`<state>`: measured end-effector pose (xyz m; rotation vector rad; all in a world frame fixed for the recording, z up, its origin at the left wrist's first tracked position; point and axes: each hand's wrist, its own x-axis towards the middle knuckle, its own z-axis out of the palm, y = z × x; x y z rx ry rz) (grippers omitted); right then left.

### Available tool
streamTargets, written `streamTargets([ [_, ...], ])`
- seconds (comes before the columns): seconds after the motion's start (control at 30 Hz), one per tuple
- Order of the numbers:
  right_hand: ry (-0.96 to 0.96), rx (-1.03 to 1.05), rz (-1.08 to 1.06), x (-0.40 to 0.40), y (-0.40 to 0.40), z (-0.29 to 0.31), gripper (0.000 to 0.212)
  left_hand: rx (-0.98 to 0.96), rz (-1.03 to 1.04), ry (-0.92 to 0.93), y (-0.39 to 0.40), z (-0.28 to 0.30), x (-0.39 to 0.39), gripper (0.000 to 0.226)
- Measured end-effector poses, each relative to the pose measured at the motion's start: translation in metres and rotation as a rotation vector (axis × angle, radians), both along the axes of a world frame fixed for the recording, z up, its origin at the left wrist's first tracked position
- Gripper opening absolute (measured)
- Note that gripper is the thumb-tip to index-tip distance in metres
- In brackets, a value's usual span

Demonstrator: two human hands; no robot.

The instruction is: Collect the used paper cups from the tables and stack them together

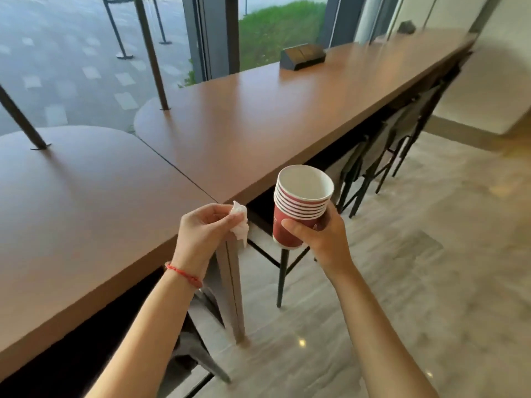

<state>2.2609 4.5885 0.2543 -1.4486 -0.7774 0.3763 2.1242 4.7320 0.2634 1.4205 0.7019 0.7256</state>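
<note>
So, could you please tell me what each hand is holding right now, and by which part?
The right hand grips the stack of red paper cups around the lowest cup's side wall. The left hand pinches a crumpled white tissue by its upper end.

Two brown wooden tables (pixel 258 116) were found set end to end along the window, their rounded ends meeting at a narrow seam. A black box (pixel 302 56) was noted on the far table, near the window edge. A second dark item (pixel 405 27), too blurred to be identified, was seen further along. Slanted dark posts (pixel 150 53) were fixed through both tops. Stools (pixel 370 159) were seen tucked beneath, on a pale tiled floor (pixel 402 268).
</note>
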Motion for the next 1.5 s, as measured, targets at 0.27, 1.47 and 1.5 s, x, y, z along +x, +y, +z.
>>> streamTargets([
  [0.27, 0.139, -0.023, -0.34, 0.047, -0.154, -0.043, 0.051, -0.08, -0.285, 0.063, -0.122, -0.039, 0.092, 0.007],
  [1.47, 0.384, -0.014, -1.189, 0.285, -0.496, -0.118, 0.056, -0.148, -1.109, 0.315, -0.464, -0.105, 0.503, 0.004],
  [1.5, 0.377, -0.005, -1.192, 0.298, -0.498, -0.118, 0.056, -0.148, -1.112, 0.312, -0.467, -0.105, 0.515, 0.004],
])
